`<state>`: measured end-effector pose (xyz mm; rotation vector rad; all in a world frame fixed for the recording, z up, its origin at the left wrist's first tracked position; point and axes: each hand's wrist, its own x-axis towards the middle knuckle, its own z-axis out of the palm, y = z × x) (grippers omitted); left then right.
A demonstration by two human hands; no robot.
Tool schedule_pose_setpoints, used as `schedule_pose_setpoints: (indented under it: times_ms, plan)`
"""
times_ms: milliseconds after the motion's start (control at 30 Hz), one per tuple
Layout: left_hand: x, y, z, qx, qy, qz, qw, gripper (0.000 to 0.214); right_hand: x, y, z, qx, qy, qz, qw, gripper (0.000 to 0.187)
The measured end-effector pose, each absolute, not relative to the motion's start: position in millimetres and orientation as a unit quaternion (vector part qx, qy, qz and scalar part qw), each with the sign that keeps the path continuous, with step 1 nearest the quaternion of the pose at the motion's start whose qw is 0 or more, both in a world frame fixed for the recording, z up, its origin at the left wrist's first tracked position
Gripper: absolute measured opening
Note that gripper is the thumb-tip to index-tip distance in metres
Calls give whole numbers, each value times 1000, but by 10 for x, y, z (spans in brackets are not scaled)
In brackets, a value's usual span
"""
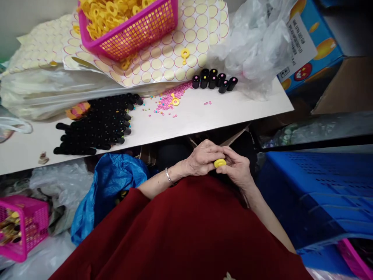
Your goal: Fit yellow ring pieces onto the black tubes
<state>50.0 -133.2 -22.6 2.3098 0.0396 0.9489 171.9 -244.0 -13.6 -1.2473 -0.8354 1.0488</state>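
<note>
Close in front of the red top, my left hand (202,158) and my right hand (238,168) meet with their fingers closed around a small round yellow plastic piece (220,163). Part of the piece is hidden by my fingers, and anything else held there cannot be made out. On the table ahead, a yellow ring piece with a short stem (175,102) lies among tiny pink beads (166,102). To the right of the beads stands a small group of black cylinders (213,81) with coloured dots on top. Many more black cylinders (99,124) lie in a heap at the left.
A pink basket (140,37) full of yellow ring pieces rests on sheets of round stickers (163,66). Clear plastic bags (253,42) and a printed blue box (317,42) are at the right. Blue crates (317,182) and a blue bag (101,186) flank my body.
</note>
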Motion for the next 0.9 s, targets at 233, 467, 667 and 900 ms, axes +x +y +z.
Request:
schedule_pose_setpoints:
  times_ms: [233,467,667,900]
  plan:
    - [594,-1643,-244,894,-17,298,333,38,1848,-2764,-86,-533,-324,522,582,50]
    - [758,-1708,-250,888,13,226,400,49,1752,-2876,-314,-458,-155,540,689,47]
    - [779,-1780,-20,915,-14,97,391,42,1885,-3012,-318,-367,-167,666,628,55]
    - [775,-1850,-56,896,-39,70,436,39,1861,-3143,-334,-357,-171,660,638,55]
